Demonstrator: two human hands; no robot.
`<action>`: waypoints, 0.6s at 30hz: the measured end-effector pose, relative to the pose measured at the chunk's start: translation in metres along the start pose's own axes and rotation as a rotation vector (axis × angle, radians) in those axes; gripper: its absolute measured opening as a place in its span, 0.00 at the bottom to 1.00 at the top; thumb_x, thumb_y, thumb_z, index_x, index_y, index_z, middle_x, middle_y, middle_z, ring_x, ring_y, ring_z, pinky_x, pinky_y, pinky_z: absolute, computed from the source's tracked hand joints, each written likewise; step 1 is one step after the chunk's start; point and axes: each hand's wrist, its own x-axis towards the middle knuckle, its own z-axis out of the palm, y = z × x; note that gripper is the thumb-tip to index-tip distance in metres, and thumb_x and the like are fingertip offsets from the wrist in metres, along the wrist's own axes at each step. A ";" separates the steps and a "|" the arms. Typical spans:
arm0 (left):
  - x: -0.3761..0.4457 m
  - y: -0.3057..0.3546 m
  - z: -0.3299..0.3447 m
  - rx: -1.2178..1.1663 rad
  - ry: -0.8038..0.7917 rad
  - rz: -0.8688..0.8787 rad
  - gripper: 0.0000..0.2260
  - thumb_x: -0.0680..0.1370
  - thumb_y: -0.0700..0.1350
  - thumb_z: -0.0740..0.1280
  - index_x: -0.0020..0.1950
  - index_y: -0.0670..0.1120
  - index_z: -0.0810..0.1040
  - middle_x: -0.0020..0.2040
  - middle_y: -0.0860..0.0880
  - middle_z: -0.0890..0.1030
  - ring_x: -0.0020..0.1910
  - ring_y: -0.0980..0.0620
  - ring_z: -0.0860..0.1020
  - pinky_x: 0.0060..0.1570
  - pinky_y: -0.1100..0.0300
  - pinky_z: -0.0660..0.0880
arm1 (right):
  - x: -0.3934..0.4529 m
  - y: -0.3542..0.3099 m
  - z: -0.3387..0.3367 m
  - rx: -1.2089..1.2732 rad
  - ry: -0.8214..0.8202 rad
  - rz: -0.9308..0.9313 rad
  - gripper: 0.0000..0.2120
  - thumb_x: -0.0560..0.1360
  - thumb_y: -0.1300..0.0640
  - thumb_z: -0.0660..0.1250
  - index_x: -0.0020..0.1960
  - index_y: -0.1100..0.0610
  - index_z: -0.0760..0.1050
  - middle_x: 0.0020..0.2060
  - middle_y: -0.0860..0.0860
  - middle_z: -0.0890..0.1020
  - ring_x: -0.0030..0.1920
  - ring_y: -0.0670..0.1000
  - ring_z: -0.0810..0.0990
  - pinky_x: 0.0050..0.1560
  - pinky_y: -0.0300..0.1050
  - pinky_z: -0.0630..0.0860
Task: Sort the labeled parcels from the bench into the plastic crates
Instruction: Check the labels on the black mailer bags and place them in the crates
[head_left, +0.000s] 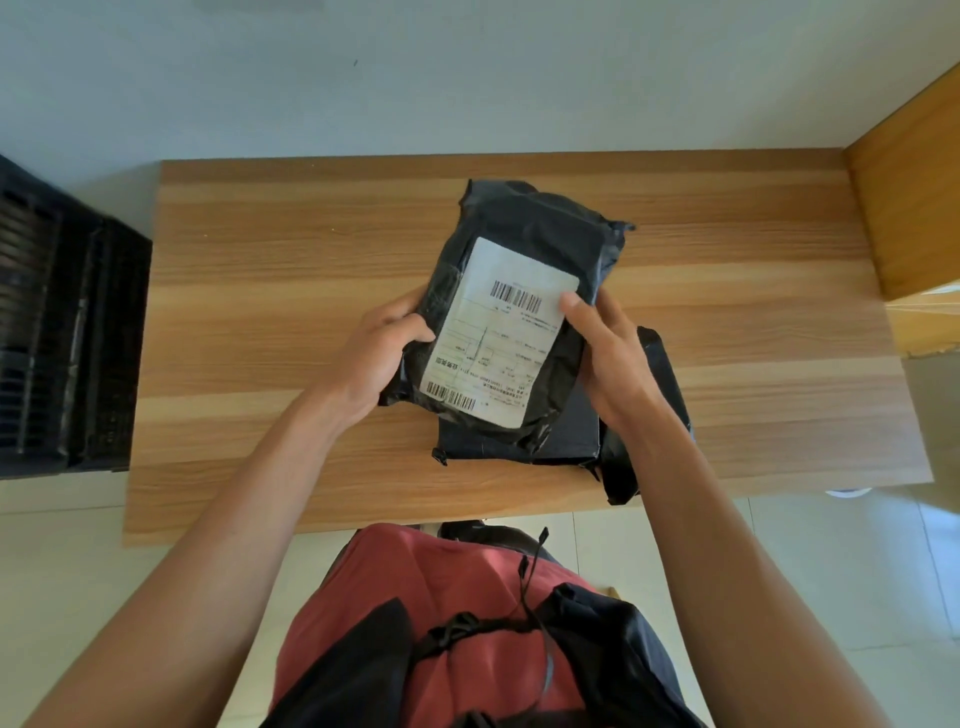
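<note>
A black plastic parcel (524, 228) with a white barcode label (498, 332) is held above the middle of the wooden bench (260, 291), label facing up. My left hand (374, 348) grips its left edge, thumb on top. My right hand (608, 353) holds its right edge, thumb resting on the label's corner. Under it lie other black parcels (566, 431) on the bench, partly hidden by the held one and my right wrist. Black plastic crates (67, 332) stand on the floor left of the bench.
A wooden cabinet (909, 197) borders the bench at the right, with a light cardboard box (930, 322) beside it. A pale wall runs behind the bench. Tiled floor (62, 571) lies in front, around my red and black clothing.
</note>
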 end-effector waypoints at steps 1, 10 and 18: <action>-0.001 0.000 0.001 0.032 -0.007 0.006 0.22 0.83 0.35 0.57 0.75 0.49 0.75 0.59 0.50 0.86 0.59 0.50 0.84 0.57 0.51 0.78 | -0.001 0.000 0.001 0.013 -0.020 0.011 0.21 0.82 0.56 0.69 0.73 0.58 0.72 0.60 0.55 0.86 0.61 0.57 0.85 0.64 0.60 0.80; 0.006 -0.011 -0.002 0.026 0.293 0.060 0.31 0.83 0.50 0.67 0.84 0.48 0.60 0.69 0.52 0.79 0.69 0.53 0.77 0.69 0.46 0.73 | 0.001 -0.002 0.004 0.291 0.124 0.046 0.15 0.80 0.63 0.71 0.65 0.64 0.78 0.59 0.58 0.86 0.60 0.59 0.85 0.63 0.62 0.81; 0.005 -0.015 0.036 -0.275 0.378 -0.127 0.28 0.79 0.53 0.73 0.76 0.50 0.67 0.67 0.52 0.79 0.63 0.54 0.78 0.64 0.44 0.79 | -0.007 0.016 0.045 0.681 0.185 0.062 0.19 0.80 0.68 0.69 0.69 0.62 0.75 0.60 0.59 0.85 0.61 0.56 0.85 0.54 0.50 0.84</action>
